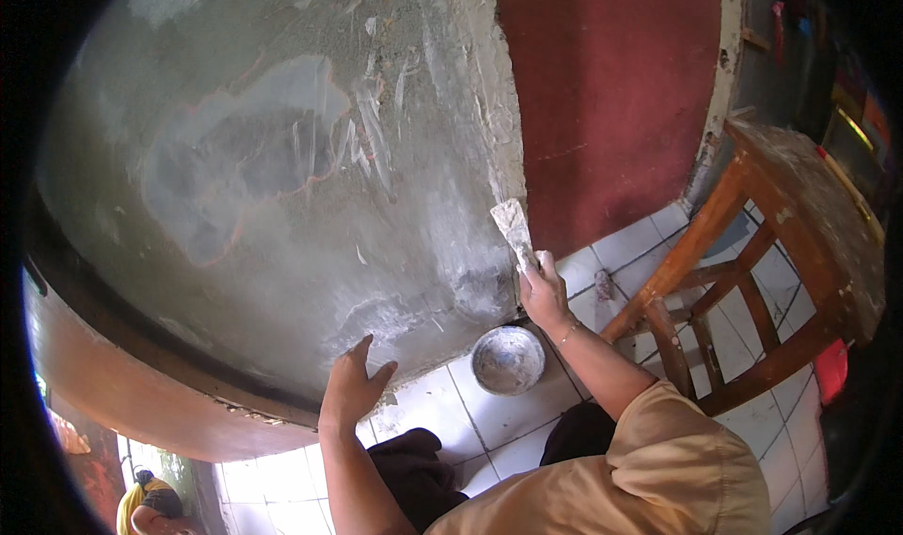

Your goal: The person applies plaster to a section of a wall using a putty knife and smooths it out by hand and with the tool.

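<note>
"Where's the scraper (513, 229)?"
"By the edge of the gray wall (301, 215), near two o'clock from the middle. The right hand (544, 295) grips it."
"And the left hand (353, 383)?"
"Eight o'clock from the right hand, spread wide."
"The bowl (476, 361)?"
"On the floor (428, 403), six o'clock from the scraper."

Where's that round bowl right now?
In the head view, the bowl sits right of centre on the white floor tiles, by the grey wall's foot, below the right hand.
</note>
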Demonstrator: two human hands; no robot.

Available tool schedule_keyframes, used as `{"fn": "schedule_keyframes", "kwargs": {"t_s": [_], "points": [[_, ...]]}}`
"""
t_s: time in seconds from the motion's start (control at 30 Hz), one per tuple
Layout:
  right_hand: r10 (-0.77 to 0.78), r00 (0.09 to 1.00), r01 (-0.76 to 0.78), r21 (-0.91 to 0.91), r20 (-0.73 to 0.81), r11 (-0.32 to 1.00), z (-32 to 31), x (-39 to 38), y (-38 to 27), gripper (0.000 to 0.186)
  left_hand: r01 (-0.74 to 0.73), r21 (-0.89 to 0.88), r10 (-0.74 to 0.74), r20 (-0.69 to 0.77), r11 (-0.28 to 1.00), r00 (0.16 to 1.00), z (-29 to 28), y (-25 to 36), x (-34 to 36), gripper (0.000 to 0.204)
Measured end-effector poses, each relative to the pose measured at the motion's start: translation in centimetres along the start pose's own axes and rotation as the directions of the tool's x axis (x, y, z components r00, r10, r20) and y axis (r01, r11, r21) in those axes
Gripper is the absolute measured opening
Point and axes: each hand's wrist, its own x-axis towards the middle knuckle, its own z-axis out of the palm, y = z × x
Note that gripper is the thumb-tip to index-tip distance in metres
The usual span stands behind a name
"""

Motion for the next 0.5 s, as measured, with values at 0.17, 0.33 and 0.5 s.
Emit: {"fn": "schedule_keyframes", "kwargs": {"t_s": [0.17,0.33,0.5], "points": [[0.016,1.0,-0.016,-0.005,-0.001,1.0,1.9,-0.3,1.0,0.033,0.01,0.03,-0.01,0.019,1.0,1.0,-0.3,0.1,0.2,0.063],[-0.005,0.999,0.006,0.022,-0.046,1.0,2.6,-0.2,1.1,0.034,-0.033,0.054,0.032,0.016,0.998,0.999,0.2,-0.3,0.4,0.062],[0.033,0.999,-0.032,0.076,0.0,0.997,2.5,-0.7,0.1,0.035,-0.028,0.077,0.027,0.023,0.997,0.999,0.3,-0.1,0.7,0.062]]}}
